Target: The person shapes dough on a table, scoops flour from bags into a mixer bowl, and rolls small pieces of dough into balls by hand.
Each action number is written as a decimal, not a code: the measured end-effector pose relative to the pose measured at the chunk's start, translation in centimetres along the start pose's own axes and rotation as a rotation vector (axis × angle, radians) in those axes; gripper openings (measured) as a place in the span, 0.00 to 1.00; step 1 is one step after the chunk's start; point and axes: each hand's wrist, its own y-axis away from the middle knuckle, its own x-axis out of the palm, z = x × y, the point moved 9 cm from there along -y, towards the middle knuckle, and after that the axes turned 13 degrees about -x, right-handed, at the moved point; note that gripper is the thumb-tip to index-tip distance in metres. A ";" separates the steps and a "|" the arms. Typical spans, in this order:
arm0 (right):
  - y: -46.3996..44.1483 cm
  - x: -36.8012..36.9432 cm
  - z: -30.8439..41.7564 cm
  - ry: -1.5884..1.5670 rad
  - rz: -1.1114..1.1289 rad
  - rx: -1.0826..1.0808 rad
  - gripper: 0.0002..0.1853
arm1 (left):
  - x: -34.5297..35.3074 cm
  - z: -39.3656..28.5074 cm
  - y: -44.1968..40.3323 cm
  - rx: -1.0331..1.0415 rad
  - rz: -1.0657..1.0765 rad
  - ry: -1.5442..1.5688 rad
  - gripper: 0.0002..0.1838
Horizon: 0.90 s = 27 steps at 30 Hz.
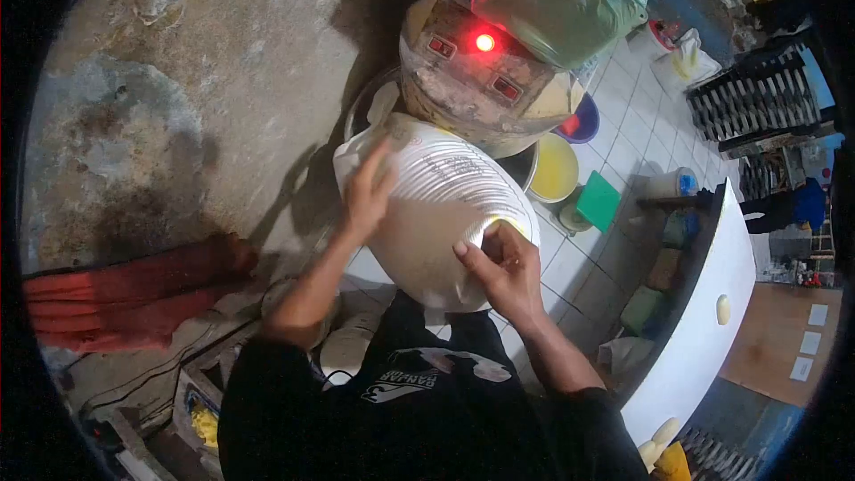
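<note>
A fanned stack of white printed sheets or bags (445,165) lies in front of me, below the machine with the red light. My left hand (370,191) is on the stack's left side, blurred, with its fingers partly spread; whether it grips anything is unclear. At the lower right of the stack, my right hand (503,272) pinches a curled edge of the white material between thumb and fingers.
The worn machine (481,71) carries a green plastic bag (570,13). To its right are a yellow-filled bucket (554,169), a purple basin (585,120) and a green lid (598,201). A white table (704,330) stands right; a red cloth (134,294) hangs left.
</note>
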 end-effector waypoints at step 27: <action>-2.6 -4.4 -3.4 -0.020 -0.004 0.017 0.12 | 6.3 2.0 4.5 -0.081 -0.072 0.087 0.30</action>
